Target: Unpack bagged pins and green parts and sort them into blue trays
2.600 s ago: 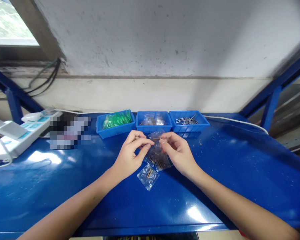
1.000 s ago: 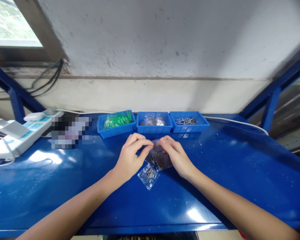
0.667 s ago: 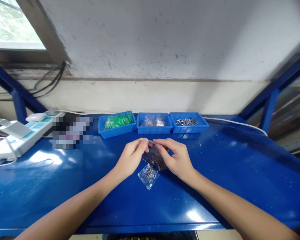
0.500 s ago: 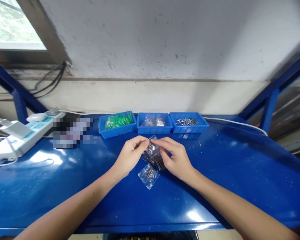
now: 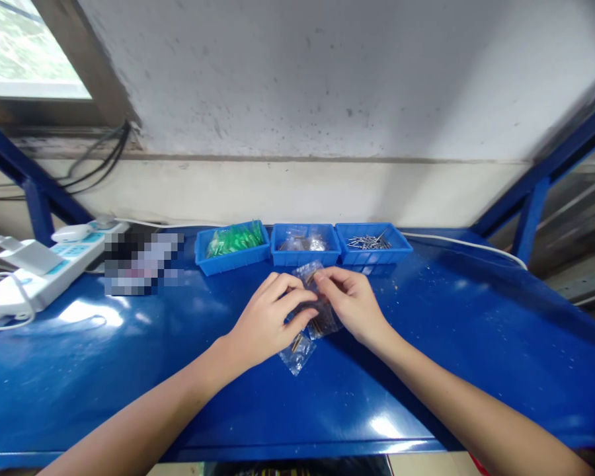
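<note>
My right hand (image 5: 351,301) pinches a small clear plastic bag (image 5: 305,269) with brass-coloured pieces inside, holding it by the thumb and forefinger. Just to its left is my left hand (image 5: 272,316), its thumb and bent fingers apart over the bags, with nothing visible gripped. Several more such bags (image 5: 324,324) lie in a pile under both hands, partly hidden by them. Closer to me, a single clear bag (image 5: 297,360) with brass-coloured pins rests flat on the blue tabletop (image 5: 258,410), its upper left part behind my left hand.
Along the wall stand three blue bins: one of green bagged items (image 5: 233,254), one of clear bags (image 5: 305,258), one of metal pins (image 5: 374,256). A white power strip (image 5: 49,271) with plugs and a blurred object (image 5: 141,264) lie left. A white cable (image 5: 471,243) runs right.
My left hand has let go of the upper bag and moved right and down, its fingers opening. The right hand now pinches the bag slightly farther right.
</note>
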Demonstrator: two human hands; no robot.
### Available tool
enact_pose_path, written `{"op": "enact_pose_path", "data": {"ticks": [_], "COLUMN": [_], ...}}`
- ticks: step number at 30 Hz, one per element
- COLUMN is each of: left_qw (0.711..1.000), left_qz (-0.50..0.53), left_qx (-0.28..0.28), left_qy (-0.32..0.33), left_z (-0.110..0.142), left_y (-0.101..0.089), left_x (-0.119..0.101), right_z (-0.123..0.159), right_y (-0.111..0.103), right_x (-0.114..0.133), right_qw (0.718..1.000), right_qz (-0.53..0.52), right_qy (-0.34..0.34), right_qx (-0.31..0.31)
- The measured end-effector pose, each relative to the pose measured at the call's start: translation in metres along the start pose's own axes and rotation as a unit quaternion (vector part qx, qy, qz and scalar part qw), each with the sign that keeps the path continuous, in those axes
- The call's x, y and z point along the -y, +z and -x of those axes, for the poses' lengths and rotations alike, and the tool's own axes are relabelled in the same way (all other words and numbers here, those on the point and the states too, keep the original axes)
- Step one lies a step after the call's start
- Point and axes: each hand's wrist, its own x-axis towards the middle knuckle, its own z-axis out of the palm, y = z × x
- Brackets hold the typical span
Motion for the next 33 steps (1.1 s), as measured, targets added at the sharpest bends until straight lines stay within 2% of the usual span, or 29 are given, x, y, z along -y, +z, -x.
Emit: {"op": "enact_pose_path", "data": {"ticks": [2,3,5,7,9,11,13,17,20,22,25,27,29,31,33], "left_qw": [0.997,0.994,0.986,0.975,0.967,0.964,0.963,0.957,0.951,0.936,0.880,0.833,0.775,0.717,0.681], "left_qz": [0.001,-0.007,-0.038,-0.068,-0.078,-0.068,-0.038,0.054,0.091,0.157,0.308,0.399,0.487,0.560,0.599], "left_qx": [0.034,0.050,0.084,0.121,0.148,0.154,0.139,0.079,0.041,-0.003,-0.060,-0.077,-0.085,-0.078,-0.071], "left_qy": [-0.064,-0.094,-0.141,-0.172,-0.192,-0.207,-0.227,-0.274,-0.292,-0.316,-0.355,-0.375,-0.394,-0.408,-0.416], "left_z": [0.000,0.000,0.001,0.003,0.005,0.005,0.004,0.000,-0.002,-0.003,-0.005,-0.006,-0.006,-0.005,-0.005], "left_y": [0.000,-0.001,-0.001,0.000,0.001,0.002,0.003,0.003,0.001,-0.001,-0.003,-0.004,-0.005,-0.005,-0.004], "left_x": [0.002,0.005,0.011,0.017,0.020,0.022,0.023,0.027,0.030,0.028,0.021,0.016,0.014,0.013,0.013], "right_z": [-0.013,-0.021,-0.035,-0.042,-0.040,-0.031,-0.022,-0.012,-0.008,-0.003,0.005,0.008,0.008,0.006,0.003], "right_y": [-0.010,-0.015,-0.025,-0.028,-0.026,-0.021,-0.017,-0.013,-0.007,-0.001,0.007,0.010,0.010,0.009,0.007], "right_x": [0.003,0.004,0.002,-0.005,-0.014,-0.021,-0.022,-0.015,-0.010,-0.006,0.000,0.001,-0.001,-0.004,-0.005], "right_qw": [0.993,0.976,0.920,0.873,0.836,0.825,0.841,0.899,0.948,0.970,0.986,0.992,0.996,0.996,0.994], "right_qz": [0.047,0.107,0.233,0.368,0.483,0.522,0.502,0.397,0.294,0.223,0.132,0.094,0.070,0.040,0.003], "right_qy": [-0.055,-0.114,-0.207,-0.232,-0.213,-0.196,-0.194,-0.187,-0.119,-0.064,-0.007,0.009,0.026,0.058,0.085], "right_qx": [-0.088,-0.149,-0.237,-0.220,-0.149,-0.088,-0.062,-0.021,0.033,0.067,0.098,0.081,0.052,0.050,0.073]}}
